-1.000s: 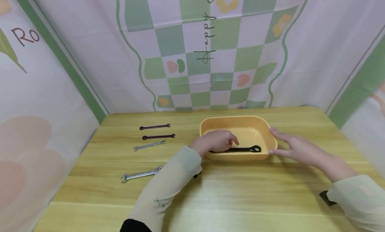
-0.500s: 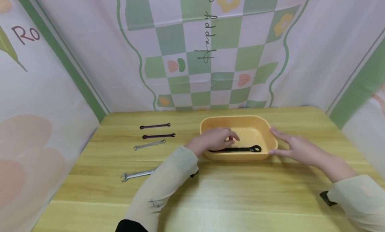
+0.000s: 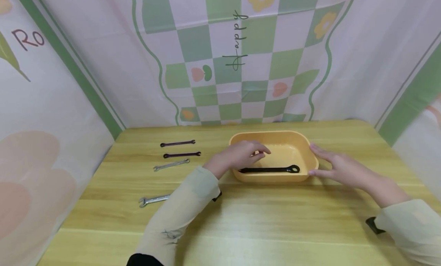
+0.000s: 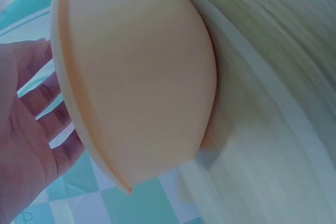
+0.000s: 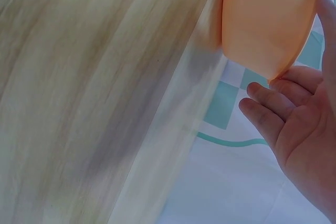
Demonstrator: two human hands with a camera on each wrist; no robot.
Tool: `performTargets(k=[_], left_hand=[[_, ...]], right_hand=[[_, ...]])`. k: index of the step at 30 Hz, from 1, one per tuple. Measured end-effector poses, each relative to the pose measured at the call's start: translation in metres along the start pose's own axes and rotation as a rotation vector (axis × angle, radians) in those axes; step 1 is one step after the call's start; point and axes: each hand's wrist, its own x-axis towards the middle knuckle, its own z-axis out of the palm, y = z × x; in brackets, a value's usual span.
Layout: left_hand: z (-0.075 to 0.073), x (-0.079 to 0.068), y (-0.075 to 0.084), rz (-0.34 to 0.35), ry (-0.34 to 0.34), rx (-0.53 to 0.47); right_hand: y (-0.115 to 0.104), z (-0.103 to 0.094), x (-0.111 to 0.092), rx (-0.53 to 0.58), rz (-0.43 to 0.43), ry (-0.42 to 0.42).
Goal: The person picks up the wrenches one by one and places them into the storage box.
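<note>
A black wrench (image 3: 268, 169) lies along the near side inside a yellow plastic bin (image 3: 272, 178), its ring end to the right. My left hand (image 3: 244, 155) hovers over the bin's left part, fingers loosely bent and holding nothing; it hides part of the bin's floor. In the left wrist view, that hand (image 4: 31, 103) shows beyond the bin's rim. My right hand (image 3: 344, 170) touches the bin's right end with thumb and fingers spread apart. The right wrist view shows the hand (image 5: 302, 111) with fingertips at the bin's corner (image 5: 270, 30).
Left of the bin lie two dark purple wrenches (image 3: 177, 143) and a small silver wrench (image 3: 171, 165). A larger silver wrench (image 3: 154, 199) lies nearer, partly behind my left sleeve (image 3: 193, 201). Printed cloth (image 3: 227, 93) hangs behind the wooden table (image 3: 262, 224).
My left hand has lifted off the black wrench and drawn back slightly up and left, leaving the wrench in the bin. My right hand stays at the bin's right end.
</note>
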Motion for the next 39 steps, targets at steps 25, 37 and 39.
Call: performTargets(k=[25,37,39], left_hand=[[-0.016,-0.046,-0.016,-0.023,0.081,0.008],[-0.03,-0.058,-0.024,-0.039,0.104,0.021],[-0.033,-0.061,-0.027,-0.05,0.114,0.027]], right_hand=[[-0.003,-0.004,0.002,-0.032,-0.007,-0.018],[-0.001,-0.003,0.001,-0.011,-0.006,-0.024],[-0.001,-0.003,0.002,-0.01,-0.006,-0.025]])
